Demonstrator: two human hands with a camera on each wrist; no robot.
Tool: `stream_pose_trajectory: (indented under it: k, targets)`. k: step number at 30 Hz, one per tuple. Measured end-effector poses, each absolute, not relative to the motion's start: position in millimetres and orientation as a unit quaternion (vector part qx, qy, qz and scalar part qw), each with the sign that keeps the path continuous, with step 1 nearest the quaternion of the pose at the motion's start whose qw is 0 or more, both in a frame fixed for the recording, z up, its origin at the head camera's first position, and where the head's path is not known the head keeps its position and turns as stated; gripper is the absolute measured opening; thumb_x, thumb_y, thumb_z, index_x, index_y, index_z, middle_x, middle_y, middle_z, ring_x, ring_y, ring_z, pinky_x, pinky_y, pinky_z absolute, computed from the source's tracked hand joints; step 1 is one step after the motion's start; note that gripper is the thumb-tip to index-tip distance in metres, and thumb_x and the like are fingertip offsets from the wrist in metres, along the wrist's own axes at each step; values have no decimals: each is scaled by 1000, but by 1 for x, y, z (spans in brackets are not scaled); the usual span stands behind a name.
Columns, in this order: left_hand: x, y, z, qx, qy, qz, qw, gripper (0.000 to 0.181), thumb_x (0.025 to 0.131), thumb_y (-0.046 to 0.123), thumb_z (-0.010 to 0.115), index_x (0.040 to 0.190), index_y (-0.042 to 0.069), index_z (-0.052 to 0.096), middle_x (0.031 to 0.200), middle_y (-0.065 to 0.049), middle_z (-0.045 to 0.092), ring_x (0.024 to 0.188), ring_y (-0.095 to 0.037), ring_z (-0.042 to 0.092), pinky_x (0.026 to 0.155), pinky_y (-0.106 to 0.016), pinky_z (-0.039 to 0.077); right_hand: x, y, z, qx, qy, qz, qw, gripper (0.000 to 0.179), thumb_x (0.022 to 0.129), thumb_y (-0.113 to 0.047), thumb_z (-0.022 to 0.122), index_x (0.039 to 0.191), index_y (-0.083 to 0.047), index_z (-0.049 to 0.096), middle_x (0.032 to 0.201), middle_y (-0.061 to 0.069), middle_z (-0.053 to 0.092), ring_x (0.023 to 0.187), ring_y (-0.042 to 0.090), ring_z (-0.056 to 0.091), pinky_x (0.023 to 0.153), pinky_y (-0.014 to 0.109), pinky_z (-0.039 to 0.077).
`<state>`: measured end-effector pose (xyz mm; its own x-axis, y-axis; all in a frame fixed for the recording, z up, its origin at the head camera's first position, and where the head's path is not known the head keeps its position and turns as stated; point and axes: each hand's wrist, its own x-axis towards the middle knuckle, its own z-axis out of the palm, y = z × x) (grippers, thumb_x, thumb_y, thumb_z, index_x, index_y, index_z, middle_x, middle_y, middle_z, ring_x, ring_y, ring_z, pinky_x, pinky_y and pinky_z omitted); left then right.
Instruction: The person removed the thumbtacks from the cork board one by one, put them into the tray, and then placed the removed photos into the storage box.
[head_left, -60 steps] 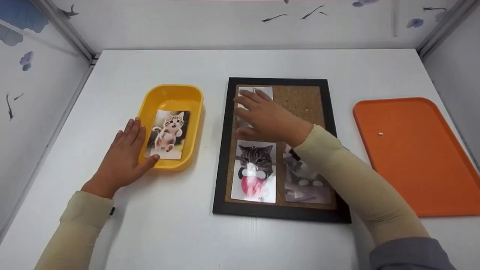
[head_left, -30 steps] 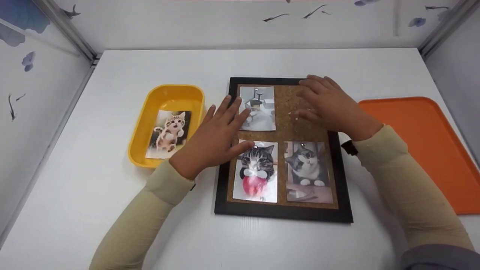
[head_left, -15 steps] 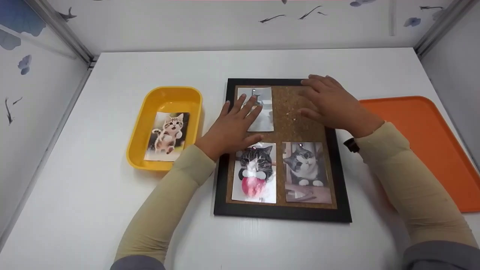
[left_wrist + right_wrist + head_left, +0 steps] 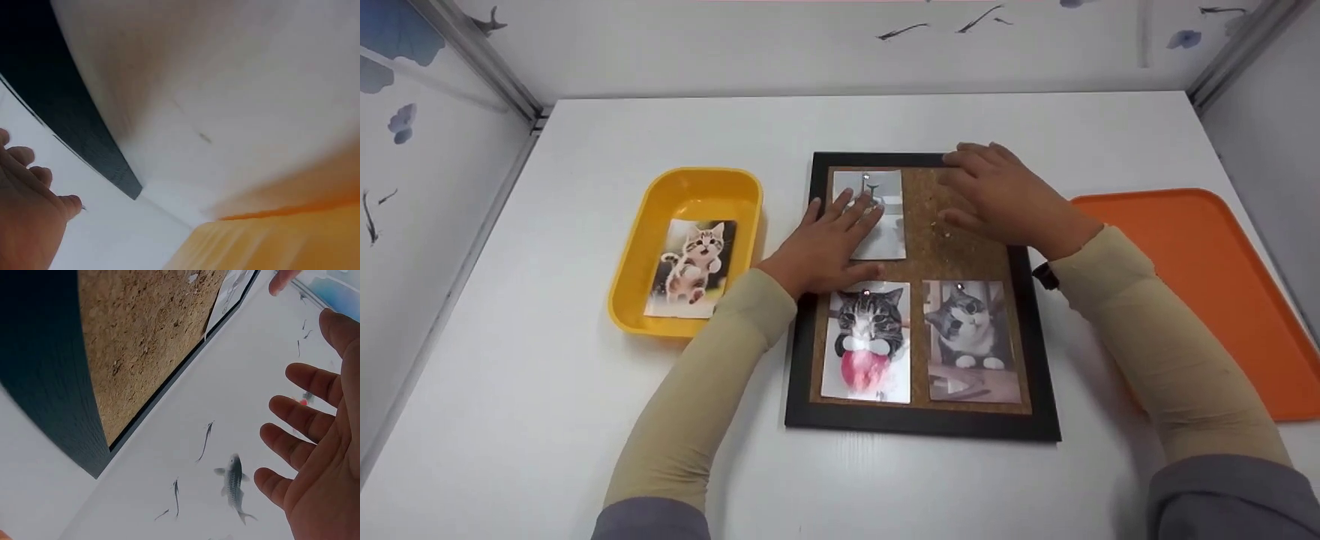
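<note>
A black-framed cork board (image 4: 960, 251) lies on the table with several cat photos on it. Straight, spread fingers of my left hand (image 4: 819, 253) lie across the upper left photo (image 4: 889, 238), hiding part of it. My right hand (image 4: 1011, 199) hovers over the board's upper right part, its fingers loosely extended and holding nothing. In the right wrist view that palm stands apart from the bare cork (image 4: 140, 343). Below are a tabby photo with a pink ball (image 4: 867, 349) and a grey-and-white cat photo (image 4: 971, 341). Each board photo has a small shiny pin at its top.
Left of the board stands a yellow tray (image 4: 634, 289) holding a kitten photo (image 4: 690, 270). An orange tray (image 4: 1207, 330) lies to the right, partly behind my right forearm. Low walls with painted fish and leaves enclose the table.
My left hand has gone from the yellow tray's edge to the upper left photo. My right hand has shifted from that photo to the board's upper right part.
</note>
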<state>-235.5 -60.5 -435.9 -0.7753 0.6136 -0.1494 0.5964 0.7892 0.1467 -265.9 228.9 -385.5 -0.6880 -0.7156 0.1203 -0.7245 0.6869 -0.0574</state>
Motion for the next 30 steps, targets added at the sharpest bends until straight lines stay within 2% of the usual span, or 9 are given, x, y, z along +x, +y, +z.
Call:
stream_pose_trajectory:
  k: [9,19,30]
  targets:
    - [-237,-65,-449,342,934,32,104,88,94,75,26,161,23,4,166,-1,-7,150,-22,-13,119,-52,-4,-287,209,-396,391,-920,34,8,49,98,-37,62,133,-3,56,146,19,45,142,37,32,115,58,21]
    - [-236,-70,-464,361,929,32,80,86,94,76,24,161,25,5,166,-1,-3,151,-22,-11,118,-54,-5,-309,188,-401,408,-912,40,-3,42,100,-33,58,128,-2,57,143,20,47,139,37,36,116,53,23]
    - [-230,-64,-468,353,933,5,64,84,94,76,18,161,27,6,166,0,-3,151,-22,-7,118,-53,-5,-332,172,-411,389,-919,47,-48,49,101,-34,57,143,-8,51,151,17,41,142,34,34,117,50,23]
